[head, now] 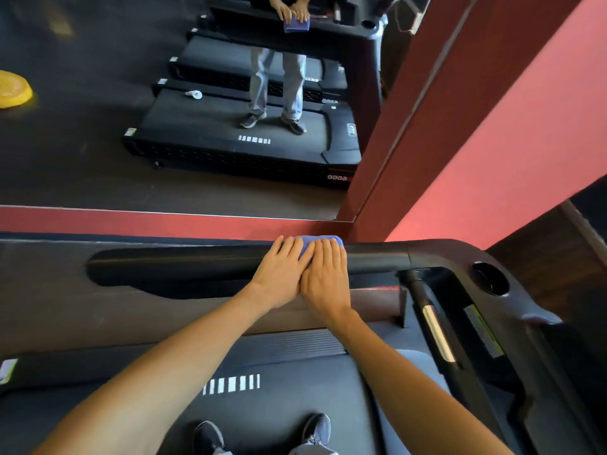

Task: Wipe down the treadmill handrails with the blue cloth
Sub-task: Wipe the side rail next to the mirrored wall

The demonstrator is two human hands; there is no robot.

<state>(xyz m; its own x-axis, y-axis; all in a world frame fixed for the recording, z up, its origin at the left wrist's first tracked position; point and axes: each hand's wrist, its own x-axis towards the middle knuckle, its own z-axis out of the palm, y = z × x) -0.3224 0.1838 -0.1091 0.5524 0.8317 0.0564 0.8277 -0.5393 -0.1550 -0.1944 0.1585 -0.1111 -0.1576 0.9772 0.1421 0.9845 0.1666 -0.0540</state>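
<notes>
1. While both hands sit side by side on the front handrail point(197, 261), the blue cloth point(308, 246) lies under them on top of the bar, near its right end. Only a little bit of blue peeks out past the fingertips.
2. The left hand point(279, 274) lies flat with its fingers close together and presses down on the cloth. The right hand point(325, 277) does the same and touches the left one. Neither hand seems to pinch the cloth.
3. Flat hands only push, so the cloth could slip off the far side of the bar and drop by the red wall point(164, 224).
4. The cloth is bunched up small. A quick slide may clean only the top and miss the underside.
5. The side handrail point(433, 330) on the right needs wiping too, and it could be forgotten.
6. The person stands on the treadmill belt point(279, 405). Leaning hard on the bar could make the feet slide.
</notes>
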